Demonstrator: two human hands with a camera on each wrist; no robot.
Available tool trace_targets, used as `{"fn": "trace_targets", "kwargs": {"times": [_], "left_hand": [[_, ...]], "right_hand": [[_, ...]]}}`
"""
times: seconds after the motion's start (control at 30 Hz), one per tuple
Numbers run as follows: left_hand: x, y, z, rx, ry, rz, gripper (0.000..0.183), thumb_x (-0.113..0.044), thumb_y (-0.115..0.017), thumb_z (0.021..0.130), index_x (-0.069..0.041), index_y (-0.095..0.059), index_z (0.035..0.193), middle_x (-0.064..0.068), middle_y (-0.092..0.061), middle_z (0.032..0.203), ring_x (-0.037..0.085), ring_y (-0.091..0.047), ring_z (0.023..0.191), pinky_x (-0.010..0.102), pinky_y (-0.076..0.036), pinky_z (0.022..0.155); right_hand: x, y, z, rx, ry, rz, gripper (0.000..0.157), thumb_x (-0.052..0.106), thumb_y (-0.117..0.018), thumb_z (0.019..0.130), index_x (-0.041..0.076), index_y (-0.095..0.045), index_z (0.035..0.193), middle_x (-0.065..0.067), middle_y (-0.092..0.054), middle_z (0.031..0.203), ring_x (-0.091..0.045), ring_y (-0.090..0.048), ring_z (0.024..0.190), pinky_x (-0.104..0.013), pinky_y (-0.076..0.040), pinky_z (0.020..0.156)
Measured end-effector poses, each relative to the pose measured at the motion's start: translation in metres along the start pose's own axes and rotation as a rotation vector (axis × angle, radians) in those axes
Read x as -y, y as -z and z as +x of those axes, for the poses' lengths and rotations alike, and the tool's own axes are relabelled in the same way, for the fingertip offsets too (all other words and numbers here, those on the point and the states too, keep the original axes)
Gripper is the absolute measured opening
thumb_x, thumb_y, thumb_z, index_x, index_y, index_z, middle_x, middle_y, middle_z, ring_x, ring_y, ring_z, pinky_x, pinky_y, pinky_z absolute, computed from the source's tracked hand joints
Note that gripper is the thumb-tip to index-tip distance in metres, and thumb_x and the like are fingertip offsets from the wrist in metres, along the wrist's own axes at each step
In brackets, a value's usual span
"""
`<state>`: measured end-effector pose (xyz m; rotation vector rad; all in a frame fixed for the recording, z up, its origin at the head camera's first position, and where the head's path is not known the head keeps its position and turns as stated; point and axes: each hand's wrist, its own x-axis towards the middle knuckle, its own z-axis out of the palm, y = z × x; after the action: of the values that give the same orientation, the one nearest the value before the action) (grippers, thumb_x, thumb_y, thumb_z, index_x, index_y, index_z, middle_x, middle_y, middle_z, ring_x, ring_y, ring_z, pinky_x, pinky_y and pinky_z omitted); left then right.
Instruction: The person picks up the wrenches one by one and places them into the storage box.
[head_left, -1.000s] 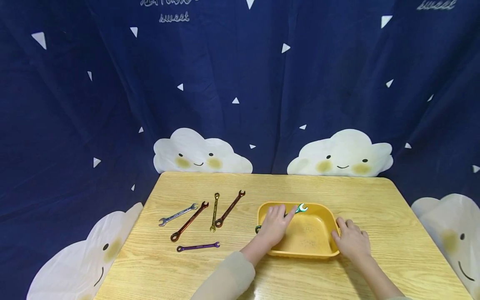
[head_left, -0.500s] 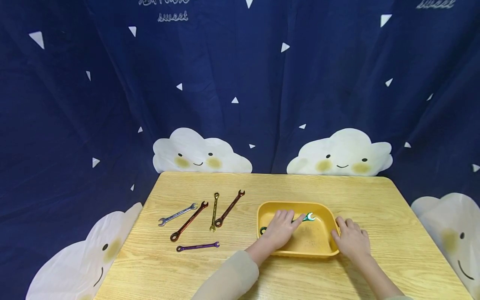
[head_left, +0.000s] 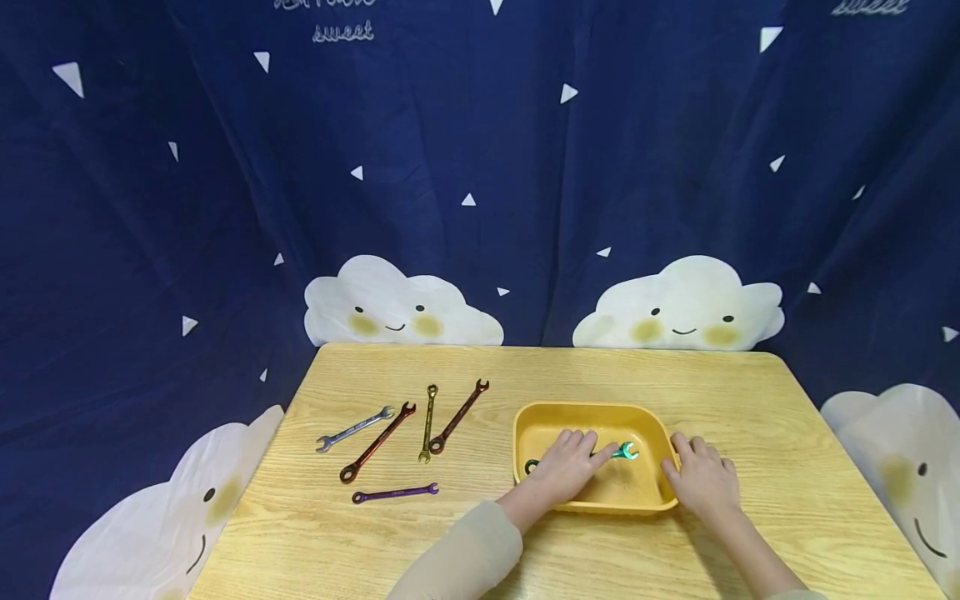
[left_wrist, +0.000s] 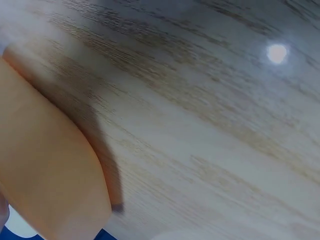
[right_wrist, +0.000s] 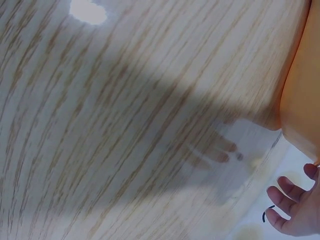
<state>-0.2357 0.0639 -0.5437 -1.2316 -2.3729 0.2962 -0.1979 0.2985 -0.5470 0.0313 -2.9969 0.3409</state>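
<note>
Green wrench [head_left: 625,451] — left hand [head_left: 567,467] grips it, right hand [head_left: 707,479] touches yellow bin [head_left: 622,507].

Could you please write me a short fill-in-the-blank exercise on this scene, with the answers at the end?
1. The held wrench under the left hand is coloured ____.
2. As the person sees it, the right hand is at the ____ end of the tub.
3. On the table, outside the tub, lie ____ loose wrenches.
4. Of these, the nearest wrench to the person is coloured ____.

Missing words: green; right; five; purple.
</note>
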Motion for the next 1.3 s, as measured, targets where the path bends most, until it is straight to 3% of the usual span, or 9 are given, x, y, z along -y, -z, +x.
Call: {"fn": "trace_targets", "kwargs": {"times": [0.4, 0.67, 1.03, 1.3], "left_hand": [[0.002, 0.005, 0.002, 0.173, -0.08, -0.137, 0.045, -0.022, -0.045, 0.094, -0.031, -0.038, 0.137, -0.005, -0.045, 0.102, 0.009, -0.044, 0.085, 0.023, -0.033, 0.08], [0.001, 0.004, 0.005, 0.274, -0.08, -0.146, 0.044, -0.023, -0.041, 0.096, -0.033, -0.035, 0.138, -0.007, -0.044, 0.104, 0.007, -0.044, 0.088, 0.021, -0.031, 0.078], [0.0, -0.007, 0.006, 0.334, -0.054, -0.159, 0.045, -0.023, -0.042, 0.095, -0.034, -0.035, 0.138, -0.008, -0.044, 0.105, 0.007, -0.045, 0.088, 0.021, -0.031, 0.079], [0.0, -0.015, 0.007, 0.38, -0.03, -0.183, 0.044, -0.022, -0.041, 0.096, -0.034, -0.035, 0.138, -0.007, -0.044, 0.113, 0.008, -0.047, 0.099, 0.024, -0.032, 0.089]], "right_hand": [[0.001, 0.0, -0.001, 0.007, -0.004, -0.004, 0.032, 0.029, -0.044, 0.092, 0.006, -0.044, 0.115, -0.023, -0.048, 0.107, -0.046, -0.048, 0.095, -0.061, -0.034, 0.073], [0.0, 0.0, -0.001, 0.005, -0.003, 0.0, 0.032, 0.029, -0.044, 0.092, 0.007, -0.043, 0.114, -0.022, -0.048, 0.106, -0.045, -0.049, 0.093, -0.06, -0.035, 0.071], [0.002, 0.001, -0.002, 0.014, -0.013, 0.005, 0.033, 0.029, -0.044, 0.092, 0.006, -0.044, 0.116, -0.023, -0.048, 0.107, -0.045, -0.048, 0.095, -0.061, -0.034, 0.073], [0.001, 0.001, -0.002, 0.017, -0.008, 0.011, 0.033, 0.029, -0.044, 0.092, 0.006, -0.044, 0.116, -0.023, -0.049, 0.107, -0.045, -0.048, 0.095, -0.06, -0.034, 0.073]]}}
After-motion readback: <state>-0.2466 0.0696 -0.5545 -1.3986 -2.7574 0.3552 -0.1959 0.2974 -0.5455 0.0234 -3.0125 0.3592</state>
